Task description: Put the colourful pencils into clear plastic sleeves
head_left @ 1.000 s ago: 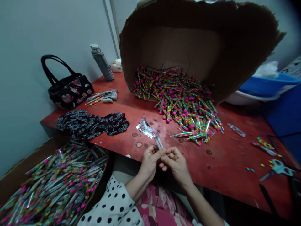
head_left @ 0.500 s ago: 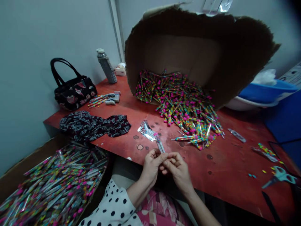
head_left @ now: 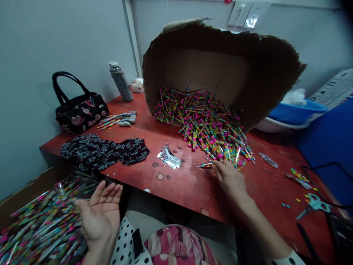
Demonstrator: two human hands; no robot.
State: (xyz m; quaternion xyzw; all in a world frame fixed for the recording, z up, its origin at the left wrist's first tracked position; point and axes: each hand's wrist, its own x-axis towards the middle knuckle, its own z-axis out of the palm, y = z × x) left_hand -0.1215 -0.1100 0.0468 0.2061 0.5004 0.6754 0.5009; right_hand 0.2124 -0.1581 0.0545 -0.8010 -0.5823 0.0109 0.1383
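Palm up and fingers apart, my left hand is over the near side of a carton of slim clear tubes with coloured contents and pink ends; nothing lies in it. My right hand reaches to the front of a pile of similar bead-filled tubes, spilling from a big cardboard box lying on its side. Its thumb and fingers are closed on a bead-filled tube at the pile's edge; the fingertips partly hide the tube. Left of that hand lie flat silvery slips.
On the red table are a dark patterned cloth, a black floral handbag, a flask and a small bunch of tubes. To the right lie scissors, loose beads and a blue basin.
My hands have parted from where they held a clear slim packet together. The left swung over the carton at left and opened, the packet gone from it; the right moved forward to the pile.
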